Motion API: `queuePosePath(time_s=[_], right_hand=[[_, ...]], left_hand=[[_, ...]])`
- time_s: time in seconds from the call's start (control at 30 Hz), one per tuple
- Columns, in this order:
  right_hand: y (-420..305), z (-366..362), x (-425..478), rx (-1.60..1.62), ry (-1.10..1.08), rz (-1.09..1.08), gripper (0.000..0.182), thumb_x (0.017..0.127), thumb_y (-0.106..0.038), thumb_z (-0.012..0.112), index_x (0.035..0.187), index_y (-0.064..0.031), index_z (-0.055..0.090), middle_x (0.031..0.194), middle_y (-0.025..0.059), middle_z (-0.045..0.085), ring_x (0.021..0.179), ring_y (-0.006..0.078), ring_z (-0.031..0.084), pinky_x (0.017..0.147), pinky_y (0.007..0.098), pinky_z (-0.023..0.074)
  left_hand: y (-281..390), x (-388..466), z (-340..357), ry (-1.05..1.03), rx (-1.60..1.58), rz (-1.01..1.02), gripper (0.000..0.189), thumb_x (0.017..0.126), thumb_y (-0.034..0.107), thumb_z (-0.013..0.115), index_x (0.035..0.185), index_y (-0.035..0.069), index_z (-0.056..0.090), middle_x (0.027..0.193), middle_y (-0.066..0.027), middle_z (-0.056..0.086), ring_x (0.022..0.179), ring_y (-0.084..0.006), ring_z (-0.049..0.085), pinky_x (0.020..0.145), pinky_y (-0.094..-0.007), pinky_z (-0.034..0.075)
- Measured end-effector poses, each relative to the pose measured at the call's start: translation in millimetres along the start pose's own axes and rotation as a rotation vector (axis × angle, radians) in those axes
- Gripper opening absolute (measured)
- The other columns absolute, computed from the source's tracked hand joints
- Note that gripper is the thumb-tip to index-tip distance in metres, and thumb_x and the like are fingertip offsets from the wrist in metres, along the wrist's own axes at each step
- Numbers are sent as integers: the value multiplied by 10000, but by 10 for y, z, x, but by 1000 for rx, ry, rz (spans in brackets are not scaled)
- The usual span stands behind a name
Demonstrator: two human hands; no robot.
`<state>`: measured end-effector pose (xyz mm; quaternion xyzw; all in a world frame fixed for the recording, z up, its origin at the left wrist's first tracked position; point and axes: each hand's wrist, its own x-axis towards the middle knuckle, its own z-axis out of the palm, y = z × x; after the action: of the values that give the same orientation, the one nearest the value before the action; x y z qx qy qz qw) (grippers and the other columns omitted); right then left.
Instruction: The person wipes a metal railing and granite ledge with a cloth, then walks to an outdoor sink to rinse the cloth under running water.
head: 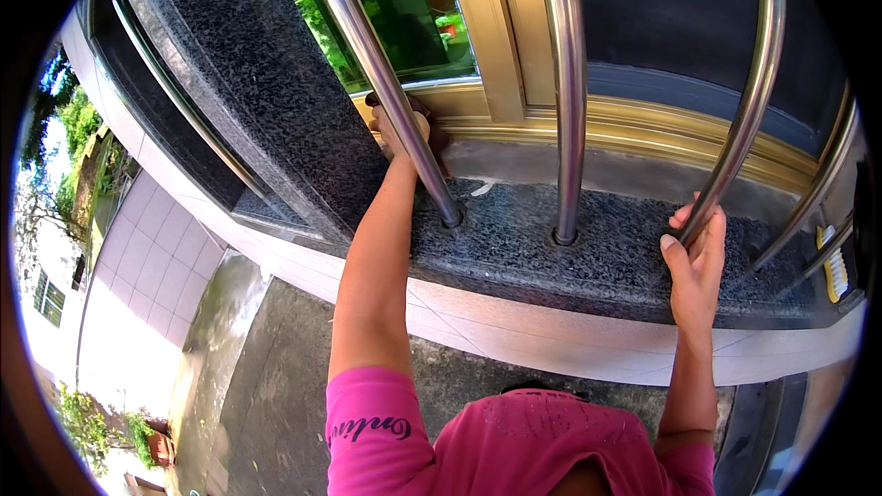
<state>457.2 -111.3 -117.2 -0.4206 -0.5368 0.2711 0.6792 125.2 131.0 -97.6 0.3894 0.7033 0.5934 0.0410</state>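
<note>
Between the granite side wall and a steel window bar (pixel 386 76), my left hand (pixel 403 125) reaches in and holds a dark brown cloth (pixel 435 131) against the lower corner of the gold window frame (pixel 506 69). The bar partly hides that hand. On the right, the fingers of my right hand (pixel 696 248) are wrapped around another steel bar (pixel 737 110), low down near the dark granite sill (pixel 620 241). A small whitish scrap (pixel 484 187) lies on the sill, to the right of the cloth.
A middle steel bar (pixel 569 96) stands between my arms. At the far right end of the sill lies a yellow brush with white bristles (pixel 834 265). The speckled granite side wall (pixel 275 83) rises at left. Concrete ground (pixel 289 386) lies below, with a potted plant (pixel 160 448) at lower left.
</note>
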Motion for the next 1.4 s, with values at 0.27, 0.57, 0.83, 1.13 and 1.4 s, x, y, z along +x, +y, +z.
queuePosePath(time_s=[0.27,0.57,0.83,1.13,1.4], right_hand=[[-4,54,2,-19,43,8,418,731,49,534,1107,-57,385,961,35,400,906,119,424,788,256,385],[28,103,-3,55,82,22,508,716,56,543,1174,-59,357,965,30,384,919,125,400,801,256,369],[37,97,-5,39,66,16,540,731,81,509,1228,-51,340,982,29,389,931,116,403,728,222,397],[3,59,-2,13,25,27,536,749,80,498,1242,-40,328,988,33,393,935,117,414,742,231,404],[-3,66,14,-36,40,-11,352,758,74,511,1065,-60,401,904,29,416,777,80,442,695,214,400]], left_hand=[[-49,101,-127,-323,226,95,389,769,49,459,1135,-83,439,1147,-286,483,1097,-396,464,896,-419,405],[258,-431,-117,-536,301,603,200,654,37,547,788,-92,620,766,-279,602,810,-373,612,698,-404,463],[160,-388,-40,-714,66,717,170,611,72,647,702,-68,614,709,-247,592,693,-342,619,609,-373,468],[28,-303,-171,-234,176,746,178,595,67,623,597,-85,530,616,-260,540,619,-379,578,548,-431,435],[287,-318,-635,-221,-78,307,130,750,70,527,738,-59,539,681,-158,583,609,-238,564,570,-364,439]])
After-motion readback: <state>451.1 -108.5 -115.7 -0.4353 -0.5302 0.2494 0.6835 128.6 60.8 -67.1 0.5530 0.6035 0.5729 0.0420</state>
